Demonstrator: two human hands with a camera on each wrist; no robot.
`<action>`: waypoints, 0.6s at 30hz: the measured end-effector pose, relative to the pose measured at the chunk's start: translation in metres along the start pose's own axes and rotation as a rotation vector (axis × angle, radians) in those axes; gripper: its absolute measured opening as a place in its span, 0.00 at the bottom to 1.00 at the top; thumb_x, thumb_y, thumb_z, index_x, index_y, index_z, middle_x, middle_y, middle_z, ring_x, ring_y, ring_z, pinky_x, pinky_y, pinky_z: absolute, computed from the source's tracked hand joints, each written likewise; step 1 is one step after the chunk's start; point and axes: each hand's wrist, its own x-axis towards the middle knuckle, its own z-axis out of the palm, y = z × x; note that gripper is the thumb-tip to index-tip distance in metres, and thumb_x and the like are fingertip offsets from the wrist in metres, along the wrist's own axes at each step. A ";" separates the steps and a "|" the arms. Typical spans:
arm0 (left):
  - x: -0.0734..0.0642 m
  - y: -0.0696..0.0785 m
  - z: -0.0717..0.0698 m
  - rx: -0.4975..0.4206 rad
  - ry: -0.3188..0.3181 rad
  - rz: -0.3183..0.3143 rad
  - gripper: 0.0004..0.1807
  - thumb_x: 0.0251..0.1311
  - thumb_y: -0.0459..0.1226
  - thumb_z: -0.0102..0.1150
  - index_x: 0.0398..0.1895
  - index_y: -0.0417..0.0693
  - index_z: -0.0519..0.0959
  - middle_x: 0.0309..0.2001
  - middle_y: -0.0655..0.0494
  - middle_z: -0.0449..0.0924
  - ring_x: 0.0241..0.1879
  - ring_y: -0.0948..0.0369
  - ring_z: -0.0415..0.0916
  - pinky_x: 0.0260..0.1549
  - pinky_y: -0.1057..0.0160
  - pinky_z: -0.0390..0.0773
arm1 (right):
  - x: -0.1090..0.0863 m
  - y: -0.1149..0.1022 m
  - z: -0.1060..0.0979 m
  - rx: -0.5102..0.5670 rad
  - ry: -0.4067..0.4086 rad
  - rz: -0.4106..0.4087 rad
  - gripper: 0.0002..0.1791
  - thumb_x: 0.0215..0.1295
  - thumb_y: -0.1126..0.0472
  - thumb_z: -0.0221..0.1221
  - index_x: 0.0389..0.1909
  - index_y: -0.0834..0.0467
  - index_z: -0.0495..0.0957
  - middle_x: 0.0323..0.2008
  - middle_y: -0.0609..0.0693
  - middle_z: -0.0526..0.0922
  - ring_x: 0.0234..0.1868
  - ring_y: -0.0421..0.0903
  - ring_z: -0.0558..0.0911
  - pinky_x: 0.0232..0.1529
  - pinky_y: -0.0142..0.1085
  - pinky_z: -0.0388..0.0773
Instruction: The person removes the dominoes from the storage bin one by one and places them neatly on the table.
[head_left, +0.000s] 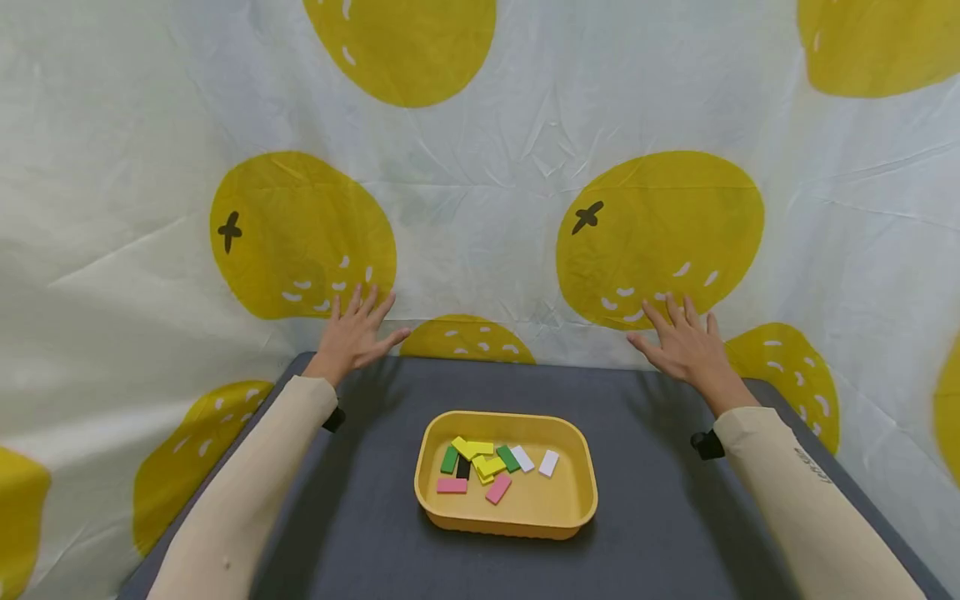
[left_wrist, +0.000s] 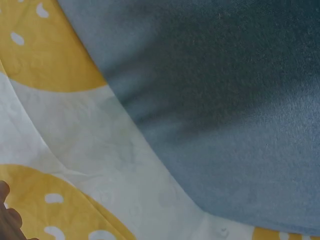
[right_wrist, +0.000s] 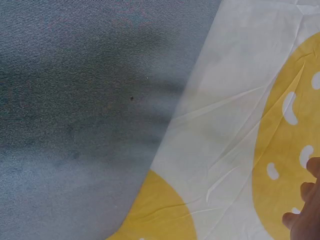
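grip's empty on left hand (head_left: 354, 337) and right hand (head_left: 687, 350). overlapping yellow blocks (head_left: 492, 467) in the tub (head_left: 551, 500) are best pinched singly.

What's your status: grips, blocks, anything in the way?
Left grip and right grip spread, holding nothing. Coloured blocks inside yellow tray. Nothing visible above the tray.

Yellow-orange tub (head_left: 558, 500), rounded corners, upright on dark table (head_left: 375, 517), between and apart from left hand (head_left: 356, 335) and right hand (head_left: 686, 348). Inside, flat blocks: yellow (head_left: 492, 467) overlapping; green (head_left: 507, 458) either side; black (head_left: 463, 471) near left green; two pink (head_left: 452, 486) frontmost; two white (head_left: 549, 463) rightmost.
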 end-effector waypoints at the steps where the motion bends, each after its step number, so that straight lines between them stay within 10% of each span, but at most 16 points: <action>1: 0.000 0.000 0.001 0.000 0.005 0.003 0.49 0.70 0.71 0.39 0.86 0.59 0.45 0.85 0.44 0.39 0.84 0.41 0.31 0.76 0.28 0.34 | -0.001 0.000 0.001 0.004 0.003 0.003 0.50 0.74 0.25 0.36 0.85 0.52 0.44 0.81 0.72 0.37 0.80 0.77 0.39 0.71 0.78 0.30; 18: -0.009 -0.005 0.006 -0.017 0.001 -0.042 0.49 0.69 0.73 0.36 0.85 0.59 0.45 0.84 0.42 0.42 0.83 0.38 0.34 0.75 0.26 0.35 | -0.005 0.004 0.002 0.043 -0.015 -0.003 0.49 0.75 0.26 0.36 0.84 0.54 0.44 0.81 0.73 0.36 0.79 0.78 0.40 0.70 0.79 0.32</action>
